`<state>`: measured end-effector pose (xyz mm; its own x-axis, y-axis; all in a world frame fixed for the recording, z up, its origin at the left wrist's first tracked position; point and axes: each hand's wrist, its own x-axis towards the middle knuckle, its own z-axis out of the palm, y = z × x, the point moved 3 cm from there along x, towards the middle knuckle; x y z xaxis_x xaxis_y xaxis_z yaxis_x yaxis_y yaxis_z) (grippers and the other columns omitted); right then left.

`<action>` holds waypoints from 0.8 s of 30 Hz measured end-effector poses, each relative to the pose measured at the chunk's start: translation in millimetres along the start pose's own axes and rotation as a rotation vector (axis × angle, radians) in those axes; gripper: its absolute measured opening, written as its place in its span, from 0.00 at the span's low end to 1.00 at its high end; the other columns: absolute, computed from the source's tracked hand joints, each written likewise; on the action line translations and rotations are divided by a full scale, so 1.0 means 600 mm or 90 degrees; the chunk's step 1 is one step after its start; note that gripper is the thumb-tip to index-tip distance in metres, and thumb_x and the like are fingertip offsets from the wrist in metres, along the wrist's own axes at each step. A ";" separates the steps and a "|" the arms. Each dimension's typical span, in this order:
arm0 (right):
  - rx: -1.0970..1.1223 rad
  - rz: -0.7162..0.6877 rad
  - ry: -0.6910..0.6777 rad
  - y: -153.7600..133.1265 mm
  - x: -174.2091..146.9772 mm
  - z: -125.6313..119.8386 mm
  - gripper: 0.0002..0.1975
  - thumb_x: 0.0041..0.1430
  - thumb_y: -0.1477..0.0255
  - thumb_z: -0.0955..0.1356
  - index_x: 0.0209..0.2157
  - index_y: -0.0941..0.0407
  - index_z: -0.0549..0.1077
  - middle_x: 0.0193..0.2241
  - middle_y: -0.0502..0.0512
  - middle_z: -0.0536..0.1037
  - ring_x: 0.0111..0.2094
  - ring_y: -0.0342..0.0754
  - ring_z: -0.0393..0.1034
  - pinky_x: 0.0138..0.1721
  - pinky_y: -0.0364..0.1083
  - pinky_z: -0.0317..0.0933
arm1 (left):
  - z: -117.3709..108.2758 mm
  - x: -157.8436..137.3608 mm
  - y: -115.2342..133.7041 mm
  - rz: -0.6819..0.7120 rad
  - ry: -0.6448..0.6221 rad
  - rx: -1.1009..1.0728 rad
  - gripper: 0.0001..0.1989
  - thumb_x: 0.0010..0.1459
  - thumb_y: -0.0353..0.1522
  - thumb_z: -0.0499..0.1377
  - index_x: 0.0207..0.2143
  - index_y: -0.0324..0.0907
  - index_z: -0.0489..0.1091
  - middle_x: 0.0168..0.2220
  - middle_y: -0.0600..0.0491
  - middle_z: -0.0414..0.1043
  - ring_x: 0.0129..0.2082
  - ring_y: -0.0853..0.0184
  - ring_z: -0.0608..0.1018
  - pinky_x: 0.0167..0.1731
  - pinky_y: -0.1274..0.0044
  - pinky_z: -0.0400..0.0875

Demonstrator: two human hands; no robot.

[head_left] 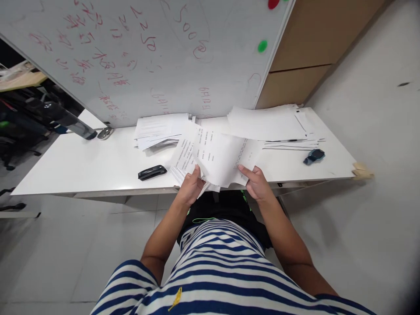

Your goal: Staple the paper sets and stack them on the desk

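**Two-handed hold on the sheets (213,155)!**

Biggest first, and we have the whiteboard (173,83) looming at the back, scrawled in red. Before it runs our white counter (108,170), carrying the broad right stack (269,124) of paper and, smaller, the left stack (160,126). Between us and those, over the counter's near edge, come the sheets, the top one bowed, print showing. Here's our left hand (191,188), grip pinched on their left side, thumb on top; our right hand (257,183) matches it, grip closed on the right side. Left of the sheets lies a black stapler (152,172); well off right, a blue-and-black item (314,156) we can't name. Smallest, a green magnet (262,46) on the whiteboard.
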<state>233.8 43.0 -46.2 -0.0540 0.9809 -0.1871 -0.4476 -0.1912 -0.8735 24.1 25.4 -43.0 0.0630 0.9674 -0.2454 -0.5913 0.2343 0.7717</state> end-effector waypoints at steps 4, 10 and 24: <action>0.036 0.032 0.003 0.024 -0.005 0.002 0.25 0.44 0.61 0.81 0.44 0.55 0.81 0.45 0.55 0.85 0.53 0.57 0.77 0.58 0.54 0.71 | 0.000 -0.003 -0.020 0.018 -0.018 0.010 0.24 0.64 0.47 0.61 0.56 0.44 0.76 0.61 0.48 0.74 0.68 0.53 0.68 0.67 0.62 0.64; 0.041 0.059 0.049 0.058 -0.008 -0.011 0.27 0.42 0.62 0.82 0.44 0.55 0.81 0.44 0.56 0.85 0.53 0.58 0.77 0.62 0.57 0.68 | -0.002 -0.007 -0.022 0.005 -0.048 -0.003 0.30 0.61 0.49 0.62 0.62 0.45 0.71 0.59 0.45 0.76 0.65 0.52 0.71 0.66 0.60 0.65; -0.183 -0.102 0.148 0.031 -0.014 -0.082 0.29 0.44 0.62 0.81 0.49 0.54 0.78 0.43 0.54 0.85 0.46 0.55 0.79 0.56 0.57 0.70 | -0.039 -0.015 0.006 0.123 0.037 0.447 0.23 0.55 0.44 0.70 0.50 0.44 0.75 0.50 0.46 0.80 0.51 0.53 0.80 0.53 0.63 0.74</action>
<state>269.9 29.3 -82.8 0.2143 0.9709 -0.1068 -0.1639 -0.0721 -0.9838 2.8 15.3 -51.9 -0.0444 0.9956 -0.0826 0.0693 0.0855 0.9939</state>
